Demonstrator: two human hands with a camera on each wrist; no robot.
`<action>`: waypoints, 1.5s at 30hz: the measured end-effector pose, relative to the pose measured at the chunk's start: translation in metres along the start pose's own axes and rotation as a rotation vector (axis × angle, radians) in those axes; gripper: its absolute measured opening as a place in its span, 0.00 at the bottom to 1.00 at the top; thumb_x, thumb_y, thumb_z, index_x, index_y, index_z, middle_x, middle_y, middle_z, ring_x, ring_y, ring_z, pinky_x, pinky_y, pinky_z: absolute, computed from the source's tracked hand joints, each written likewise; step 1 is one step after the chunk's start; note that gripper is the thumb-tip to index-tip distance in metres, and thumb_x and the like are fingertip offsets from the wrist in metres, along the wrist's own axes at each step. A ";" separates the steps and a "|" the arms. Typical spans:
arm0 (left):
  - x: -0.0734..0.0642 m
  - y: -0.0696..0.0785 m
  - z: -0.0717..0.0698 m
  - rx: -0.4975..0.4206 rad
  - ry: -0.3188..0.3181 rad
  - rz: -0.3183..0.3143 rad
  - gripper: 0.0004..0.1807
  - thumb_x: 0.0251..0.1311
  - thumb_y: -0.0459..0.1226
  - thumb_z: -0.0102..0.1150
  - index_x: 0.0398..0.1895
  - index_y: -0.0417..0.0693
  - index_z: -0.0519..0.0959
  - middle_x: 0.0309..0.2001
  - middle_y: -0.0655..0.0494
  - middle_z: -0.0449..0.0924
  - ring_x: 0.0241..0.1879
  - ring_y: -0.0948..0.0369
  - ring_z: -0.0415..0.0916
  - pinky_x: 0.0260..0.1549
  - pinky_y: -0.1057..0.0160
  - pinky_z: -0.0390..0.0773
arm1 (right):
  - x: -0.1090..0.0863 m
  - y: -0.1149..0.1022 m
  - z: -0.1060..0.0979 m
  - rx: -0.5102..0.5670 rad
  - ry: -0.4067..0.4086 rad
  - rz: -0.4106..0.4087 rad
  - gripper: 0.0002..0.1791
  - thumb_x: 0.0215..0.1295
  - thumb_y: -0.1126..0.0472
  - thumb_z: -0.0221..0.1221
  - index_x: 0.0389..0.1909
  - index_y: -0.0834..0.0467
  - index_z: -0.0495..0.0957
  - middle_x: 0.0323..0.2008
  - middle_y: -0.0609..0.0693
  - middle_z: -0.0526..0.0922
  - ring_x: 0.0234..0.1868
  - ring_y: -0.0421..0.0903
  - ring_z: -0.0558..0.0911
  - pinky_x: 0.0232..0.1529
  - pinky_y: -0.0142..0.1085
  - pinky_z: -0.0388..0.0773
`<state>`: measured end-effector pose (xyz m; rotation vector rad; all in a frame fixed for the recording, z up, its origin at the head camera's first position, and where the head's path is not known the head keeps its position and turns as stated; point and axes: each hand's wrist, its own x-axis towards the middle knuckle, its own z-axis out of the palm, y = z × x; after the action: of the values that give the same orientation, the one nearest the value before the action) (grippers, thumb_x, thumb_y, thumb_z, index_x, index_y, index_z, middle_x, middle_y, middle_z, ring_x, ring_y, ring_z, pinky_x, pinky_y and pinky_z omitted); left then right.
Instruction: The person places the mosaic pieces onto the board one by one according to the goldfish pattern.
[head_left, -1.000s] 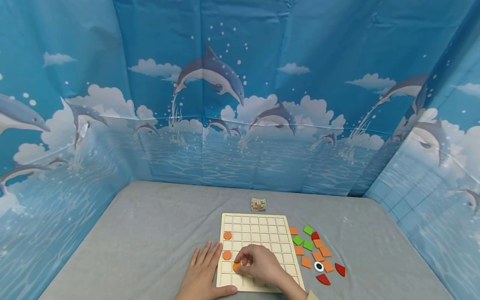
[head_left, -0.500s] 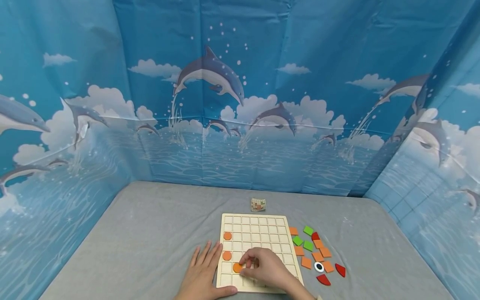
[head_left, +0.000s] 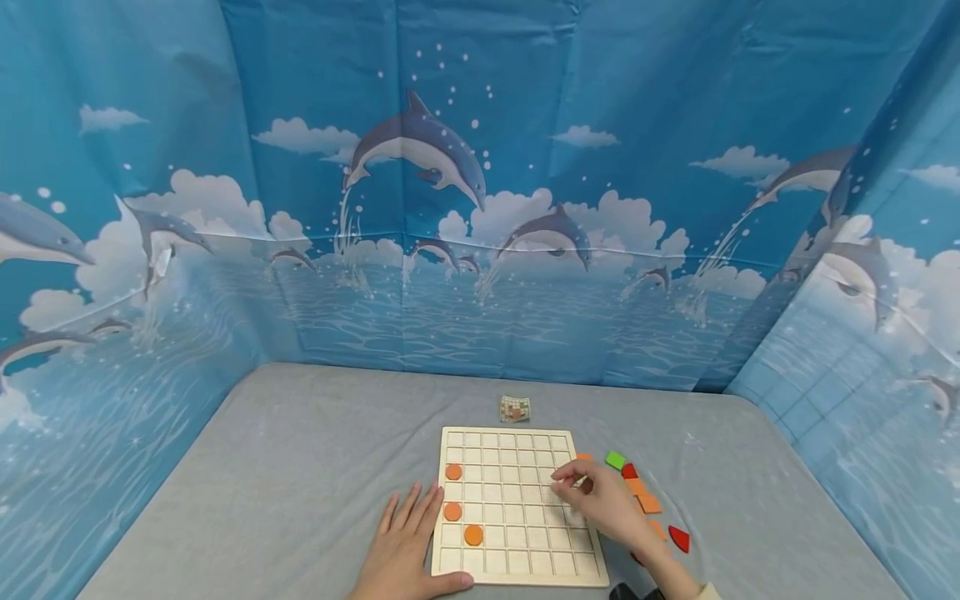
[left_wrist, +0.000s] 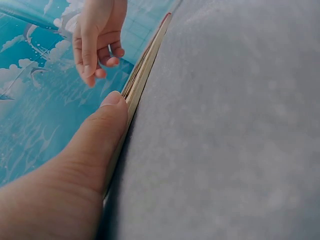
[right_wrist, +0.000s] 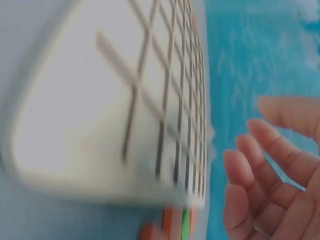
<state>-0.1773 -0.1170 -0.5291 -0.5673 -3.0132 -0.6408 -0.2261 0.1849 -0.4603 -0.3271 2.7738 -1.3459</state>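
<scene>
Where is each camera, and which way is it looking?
Head: worn on the head, facing forward and down; sees the dolphin curtain, grid board, left hand and right hand.
Left wrist: worn there, facing along the grid board's edge, left thumb close, right hand beyond.
Right wrist: worn there, facing across the grid board, this hand's fingers at right.
Shared by both wrist views: grid board, right hand.

The way from above lies open over the middle columns of the grid board. The left hand blocks its near left edge; the right hand hangs over its right side, coloured pieces crowding beyond.
</scene>
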 end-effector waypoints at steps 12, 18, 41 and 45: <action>-0.001 -0.001 -0.001 -0.005 -0.005 -0.001 0.63 0.42 0.78 0.44 0.75 0.46 0.51 0.72 0.50 0.52 0.72 0.49 0.42 0.67 0.44 0.38 | 0.020 0.054 -0.041 -0.219 0.155 0.182 0.13 0.60 0.60 0.64 0.42 0.65 0.81 0.33 0.51 0.79 0.29 0.46 0.74 0.24 0.39 0.73; -0.001 -0.001 -0.001 -0.003 -0.014 -0.011 0.63 0.41 0.78 0.44 0.75 0.47 0.51 0.73 0.51 0.51 0.72 0.49 0.41 0.67 0.44 0.38 | 0.026 0.069 -0.051 -0.342 0.159 0.268 0.20 0.55 0.60 0.67 0.44 0.69 0.79 0.39 0.60 0.77 0.34 0.51 0.76 0.32 0.45 0.77; 0.000 0.000 -0.001 -0.003 -0.003 0.002 0.63 0.43 0.78 0.43 0.75 0.47 0.50 0.73 0.52 0.50 0.72 0.50 0.41 0.67 0.44 0.37 | 0.025 0.081 -0.065 -0.230 0.166 0.399 0.20 0.54 0.58 0.68 0.39 0.69 0.75 0.27 0.53 0.73 0.29 0.49 0.71 0.27 0.37 0.70; 0.000 0.000 -0.001 -0.008 0.003 0.003 0.63 0.43 0.78 0.44 0.75 0.47 0.50 0.73 0.52 0.50 0.72 0.50 0.40 0.66 0.44 0.37 | 0.025 0.081 -0.065 -0.229 0.167 0.383 0.19 0.54 0.59 0.68 0.37 0.68 0.75 0.27 0.53 0.73 0.28 0.48 0.71 0.26 0.36 0.70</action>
<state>-0.1772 -0.1174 -0.5280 -0.5713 -3.0081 -0.6529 -0.2724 0.2785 -0.4814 0.3127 2.9230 -1.0103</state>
